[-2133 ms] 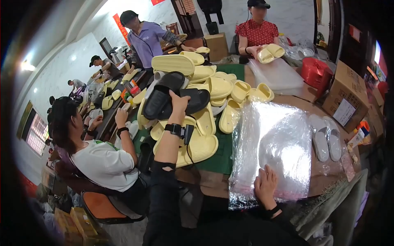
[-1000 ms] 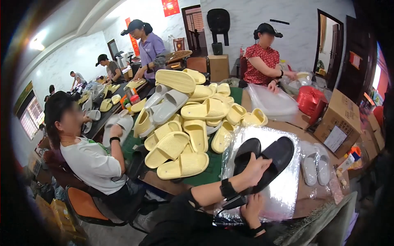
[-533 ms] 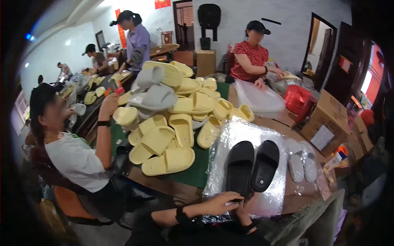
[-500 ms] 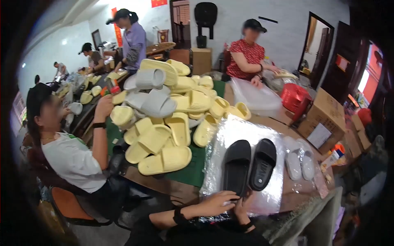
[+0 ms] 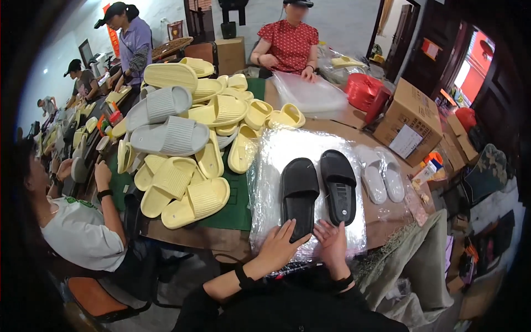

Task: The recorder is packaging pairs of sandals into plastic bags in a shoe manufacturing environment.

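Two black slide slippers lie side by side on a stack of shiny clear plastic bags [image 5: 271, 221], toes pointing away from me. My left hand [image 5: 278, 247] grips the heel of the left black slipper [image 5: 299, 193], thumb on one side and fingers on the other. Just below the heel of the right black slipper [image 5: 339, 191], my right hand [image 5: 332, 244] is open with its fingers apart. It seems to hold nothing; whether a fingertip touches a slipper I cannot tell.
A heap of yellow slippers [image 5: 182, 177] with some grey slippers [image 5: 170, 135] covers the green mat on the left. Bagged white slippers [image 5: 383, 174] lie right of the plastic, near a cardboard box [image 5: 409, 122] and red twine [image 5: 363, 92]. Co-workers sit across and at left.
My view has turned, so the scene sits further left. My right hand has come away from beside my left hand, its fingers spreading. The person in red has drawn a hand back from a yellow slipper.
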A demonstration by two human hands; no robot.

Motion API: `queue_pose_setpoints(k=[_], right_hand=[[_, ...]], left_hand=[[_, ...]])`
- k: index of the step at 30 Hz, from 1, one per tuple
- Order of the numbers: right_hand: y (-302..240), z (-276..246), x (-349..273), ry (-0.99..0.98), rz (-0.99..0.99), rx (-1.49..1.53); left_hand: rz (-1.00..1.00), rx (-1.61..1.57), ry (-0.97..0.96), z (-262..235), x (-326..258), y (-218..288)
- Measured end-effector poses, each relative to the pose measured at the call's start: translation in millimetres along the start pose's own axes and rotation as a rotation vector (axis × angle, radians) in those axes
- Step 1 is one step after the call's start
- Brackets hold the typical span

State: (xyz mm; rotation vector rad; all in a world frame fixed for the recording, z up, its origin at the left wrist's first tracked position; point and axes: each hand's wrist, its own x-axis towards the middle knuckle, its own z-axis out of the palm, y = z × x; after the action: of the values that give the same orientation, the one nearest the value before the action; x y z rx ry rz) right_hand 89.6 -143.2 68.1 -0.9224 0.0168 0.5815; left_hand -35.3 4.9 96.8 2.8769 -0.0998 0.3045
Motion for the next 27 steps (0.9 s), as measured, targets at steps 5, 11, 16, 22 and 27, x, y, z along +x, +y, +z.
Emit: queue_pose_setpoints(k=[5, 11, 16, 22, 27], right_hand=[[-14.7, -1.6, -0.4, 0.118, 0.115, -0.029], [-47.7, 4.7, -17.1, 0.088, 0.292, -0.513], [-91.7, 16.1, -18.9, -0.392, 0.193, -0.946], [-105.5, 54.5, 36.5, -0.546, -0.427, -1.729], [-90.9, 77.3, 81.3, -0.664, -0.226, -2.023]], left_hand=[[-0.038, -0.038, -0.001, -3.6, 1.9, 1.4], [-0.188, -0.107, 0.101, -3.3, 0.4, -8.2], [-0.247, -0.232, 0.107, -3.1, -1.6, -15.1], [-0.208, -0.153, 0.125, 10.4, 1.3, -20.4], [-0.189, -0.074, 0.085, 8.5, -3.3, -21.8]])
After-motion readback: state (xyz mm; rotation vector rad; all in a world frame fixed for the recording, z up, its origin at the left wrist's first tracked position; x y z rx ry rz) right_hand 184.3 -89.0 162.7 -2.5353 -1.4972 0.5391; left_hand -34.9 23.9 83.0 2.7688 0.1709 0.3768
